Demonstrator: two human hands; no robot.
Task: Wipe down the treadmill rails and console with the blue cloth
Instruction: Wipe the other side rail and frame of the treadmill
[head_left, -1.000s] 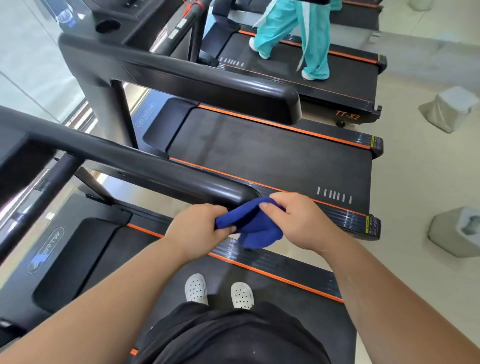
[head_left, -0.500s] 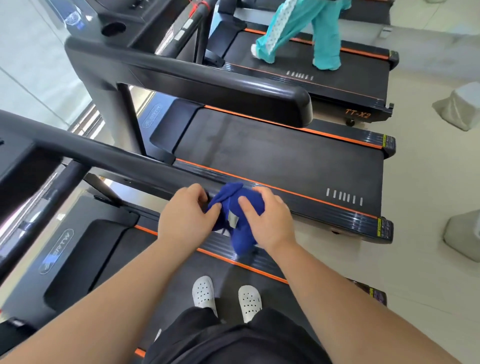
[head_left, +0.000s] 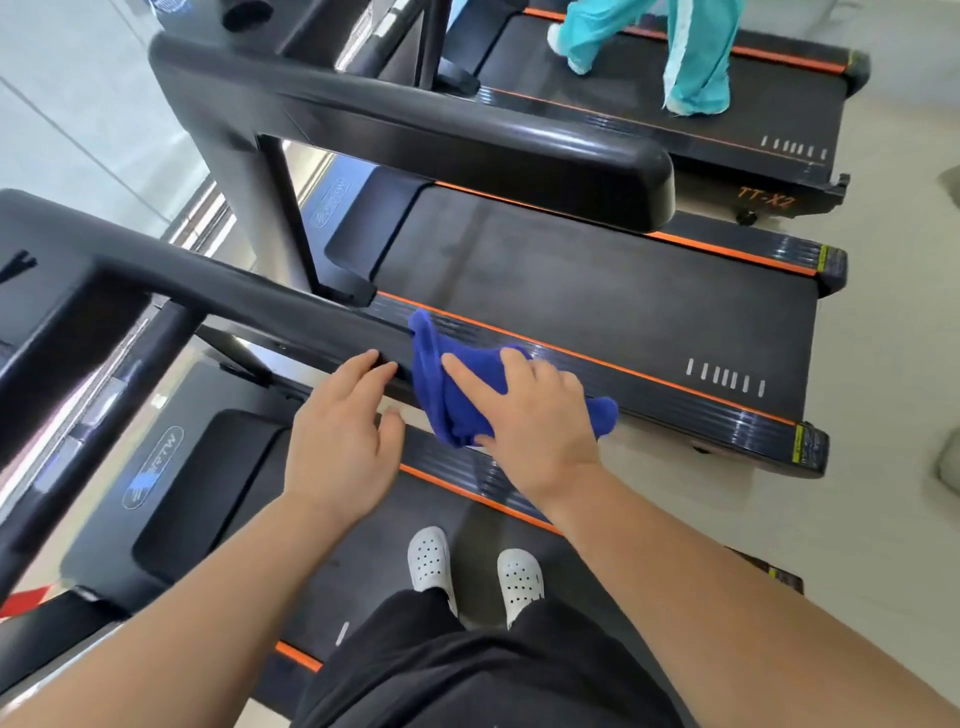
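The blue cloth (head_left: 470, 387) lies bunched over the near end of the treadmill's right rail (head_left: 234, 296). The right hand (head_left: 535, 421) presses it there, fingers (head_left: 460, 371) spread and straight rather than wrapped round it. The left hand (head_left: 340, 447) is empty, its relaxed fingers resting on the rail just beside the cloth.

The likeliest slip is that the cloth gets away. It is only pressed, not gripped, and one tail hangs off past the rail's end, so a quick stroke could drag it free and drop it between the machines. Bunched as it is, it would also wipe only a narrow band and miss the rail's underside. I cannot tell whether the belt (head_left: 363, 571) under the white shoes (head_left: 428, 564) is running; if it is, leaning forward is risky.

Orange lettering on the farthest treadmill reads "TT-X2" (head_left: 766, 197). The motor cover's blue logo (head_left: 153, 467) ends in "RTW", its first letters unclear. The yellow stickers (head_left: 804, 449) on the neighbouring deck are too small to read.
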